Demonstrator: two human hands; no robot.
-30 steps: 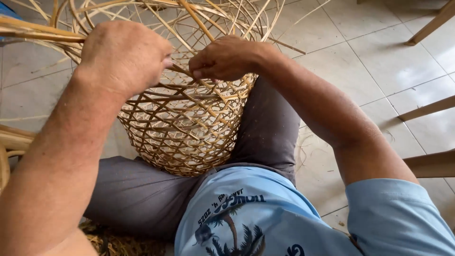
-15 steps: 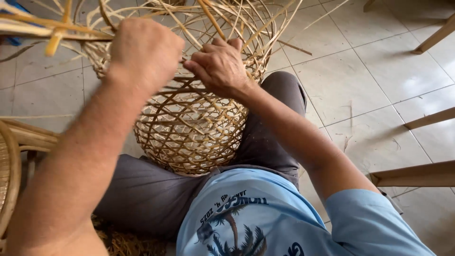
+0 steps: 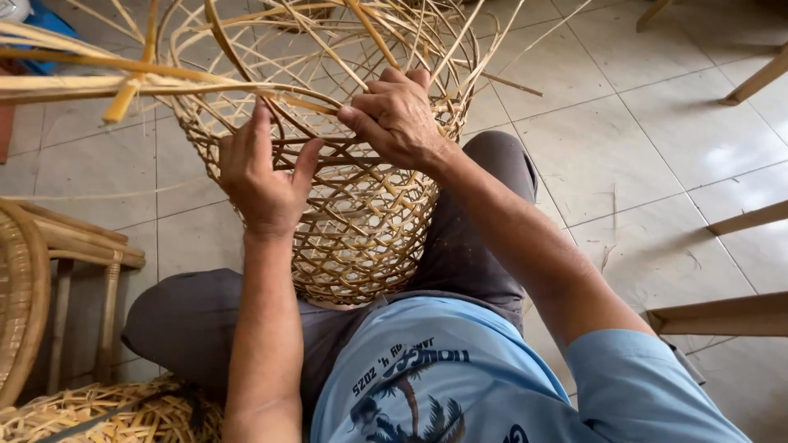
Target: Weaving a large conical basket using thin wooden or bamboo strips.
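A half-woven rattan basket [image 3: 361, 238] rests between my knees, its open mouth facing away, loose cane strips [image 3: 460, 49] sticking up from the rim. My left hand [image 3: 263, 176] lies flat against the basket's near side, fingers spread over the weave. My right hand [image 3: 394, 115] is at the upper edge, fingers pinched on a thin cane strip [image 3: 308, 105] that runs leftward across the frame.
A bundle of long cane rods [image 3: 82, 78] crosses the upper left. A woven rattan chair [image 3: 49, 279] stands at left, with a woven piece [image 3: 107, 414] on the floor below. Wooden furniture legs [image 3: 722, 316] lie at right on the tiled floor [image 3: 640, 156].
The view has pulled back and shifted. My left hand has slid down from the rim onto the basket's side and spread. My right hand has moved up along the rim.
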